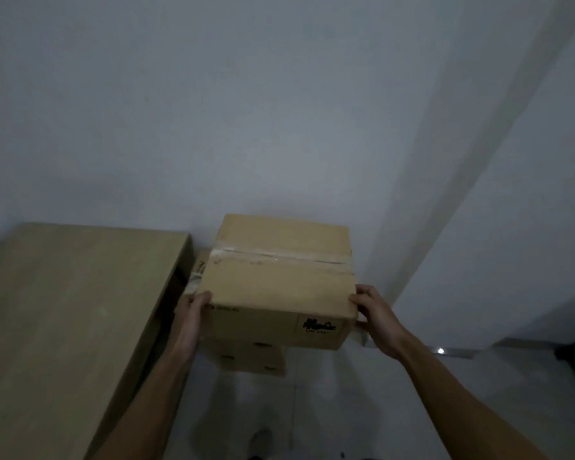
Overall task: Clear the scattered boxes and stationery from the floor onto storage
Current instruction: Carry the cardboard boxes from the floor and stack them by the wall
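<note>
**Box on the stack, both hands at its near corners**

I have the box (pixel 279 283) between my two hands, up against the wall (pixel 279 111) and just right of the cabinet (pixel 73 310). It sits over a lower box (pixel 249 360), whose front shows under its near edge; whether its full weight is down on that one yet, I cannot tell. Another carton (pixel 200 263) peeks out in the gap between box and cabinet.

My left hand (pixel 193 313) is curled round the near left corner, thumb on the top edge and fingers hidden behind the side. My right hand (pixel 374 313) clasps the near right corner, fingers hooked over the top edge, thumb low against the side. So both hands are clamped on it, squeezing inward.

How it handles, as I judge it: plain corrugated card, taped shut along the top seam, stiff at the corners and edges but likely to give if I press mid-panel. The faces are smooth, so a side squeeze alone could slip; a hand under the bottom edge would be safer for lifting. Weight I cannot tell. It overhangs the lower box on the right, so I would want it centred before letting go.
</note>
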Demonstrator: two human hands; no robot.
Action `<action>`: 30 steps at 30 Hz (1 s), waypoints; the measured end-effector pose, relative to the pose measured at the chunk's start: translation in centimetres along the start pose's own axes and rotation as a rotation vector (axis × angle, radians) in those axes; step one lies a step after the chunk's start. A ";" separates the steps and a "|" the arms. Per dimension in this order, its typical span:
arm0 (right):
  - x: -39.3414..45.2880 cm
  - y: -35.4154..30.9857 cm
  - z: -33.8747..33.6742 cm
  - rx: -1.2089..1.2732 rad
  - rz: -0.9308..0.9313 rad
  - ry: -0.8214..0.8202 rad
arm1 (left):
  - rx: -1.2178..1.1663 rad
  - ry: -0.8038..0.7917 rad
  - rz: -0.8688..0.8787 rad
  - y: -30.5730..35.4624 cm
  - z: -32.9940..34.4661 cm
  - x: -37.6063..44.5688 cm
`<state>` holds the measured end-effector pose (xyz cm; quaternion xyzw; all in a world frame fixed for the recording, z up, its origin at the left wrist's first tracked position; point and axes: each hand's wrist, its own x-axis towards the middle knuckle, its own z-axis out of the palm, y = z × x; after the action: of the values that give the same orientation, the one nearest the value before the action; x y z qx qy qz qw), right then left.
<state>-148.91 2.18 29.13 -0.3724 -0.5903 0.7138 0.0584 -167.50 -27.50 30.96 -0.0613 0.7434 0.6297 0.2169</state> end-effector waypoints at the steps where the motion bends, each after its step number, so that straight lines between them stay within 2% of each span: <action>1: 1.0 -0.4 1.7 -0.007 0.008 0.006 | 0.043 0.000 0.011 0.3 -1.0 1.7; 6: 5.6 -2.2 8.1 -0.074 0.062 -0.031 | 0.107 -0.008 -0.035 1.1 -5.0 8.8; 13: 11.3 -3.2 13.4 -0.133 0.123 -0.050 | 0.165 -0.032 -0.113 0.9 -7.8 15.0; 23: 13.3 -1.4 15.8 -0.281 0.190 -0.058 | 0.329 -0.052 -0.133 0.0 -8.2 18.6; 30: 13.4 -1.1 17.1 -0.296 0.198 -0.064 | 0.273 -0.022 -0.150 -0.2 -8.5 18.8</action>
<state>-169.17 -4.09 24.37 -0.4104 -0.6509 0.6327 -0.0867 -186.43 -32.30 24.25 -0.0798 0.8132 0.5052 0.2777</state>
